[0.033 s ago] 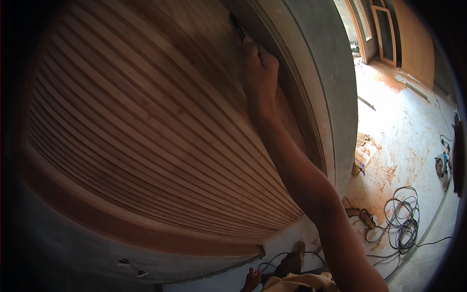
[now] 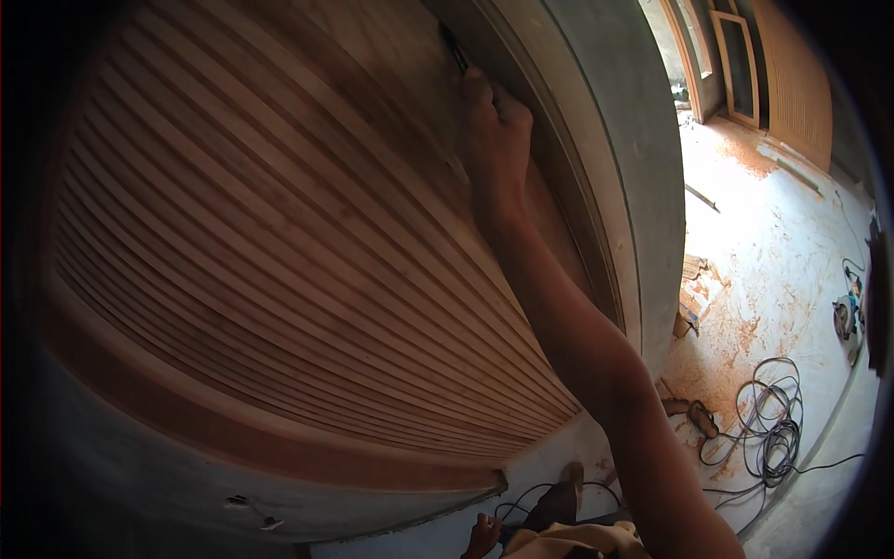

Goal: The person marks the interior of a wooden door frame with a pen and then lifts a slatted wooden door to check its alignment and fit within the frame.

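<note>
My right hand reaches far up along a slatted wooden door, its fingers closed round a slim dark tool. The tool's tip points up to where the door's plain wooden surface meets the moulded frame; whether it is a pencil, a marker or a blade cannot be made out. Low down beside my body is my left hand, small and dim, with its fingers curled. What it holds, if anything, is hidden.
A black cable lies coiled on the dusty floor at right, with sandals beside it. Farther off are a power tool, wood scraps and another slatted panel. Loose wall fittings show at lower left.
</note>
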Demonstrator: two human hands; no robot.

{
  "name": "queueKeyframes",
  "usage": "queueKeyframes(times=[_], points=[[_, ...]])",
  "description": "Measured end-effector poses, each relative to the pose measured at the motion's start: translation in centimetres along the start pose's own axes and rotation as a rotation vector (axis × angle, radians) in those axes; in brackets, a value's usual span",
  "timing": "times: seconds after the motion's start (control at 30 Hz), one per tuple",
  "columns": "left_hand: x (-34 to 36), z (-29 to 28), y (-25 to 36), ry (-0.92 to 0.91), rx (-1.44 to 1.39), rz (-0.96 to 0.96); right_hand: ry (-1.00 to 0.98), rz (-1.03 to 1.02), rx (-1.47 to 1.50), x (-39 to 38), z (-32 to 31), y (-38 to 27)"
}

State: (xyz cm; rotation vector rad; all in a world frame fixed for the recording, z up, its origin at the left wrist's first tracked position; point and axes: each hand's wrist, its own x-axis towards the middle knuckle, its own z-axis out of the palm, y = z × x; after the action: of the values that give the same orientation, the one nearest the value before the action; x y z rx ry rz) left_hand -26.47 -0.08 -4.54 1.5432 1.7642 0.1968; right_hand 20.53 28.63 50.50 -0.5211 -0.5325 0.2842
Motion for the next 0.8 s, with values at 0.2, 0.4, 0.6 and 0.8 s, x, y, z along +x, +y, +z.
queueKeyframes(times=[0.2,0.4,0.6,0.8], points=[[-0.6,-0.5,-3.8,-0.088,0.59,0.491,0.002,0.055,0.042,1.2,1.6,-0.3],[0.0,0.8,-2.9,-0.081,0.292,0.261,0.008,-0.006,0.086,2.0,3.2,-1.4],[0.7,1.6,-1.4,-0.05,0.183,0.168,-0.065,-0.058,0.205,4.2,5.3,-1.6],[1.1,2.3,-0.9,-0.041,0.148,0.145,-0.04,-0.066,0.171,5.2,6.6,-1.6]])
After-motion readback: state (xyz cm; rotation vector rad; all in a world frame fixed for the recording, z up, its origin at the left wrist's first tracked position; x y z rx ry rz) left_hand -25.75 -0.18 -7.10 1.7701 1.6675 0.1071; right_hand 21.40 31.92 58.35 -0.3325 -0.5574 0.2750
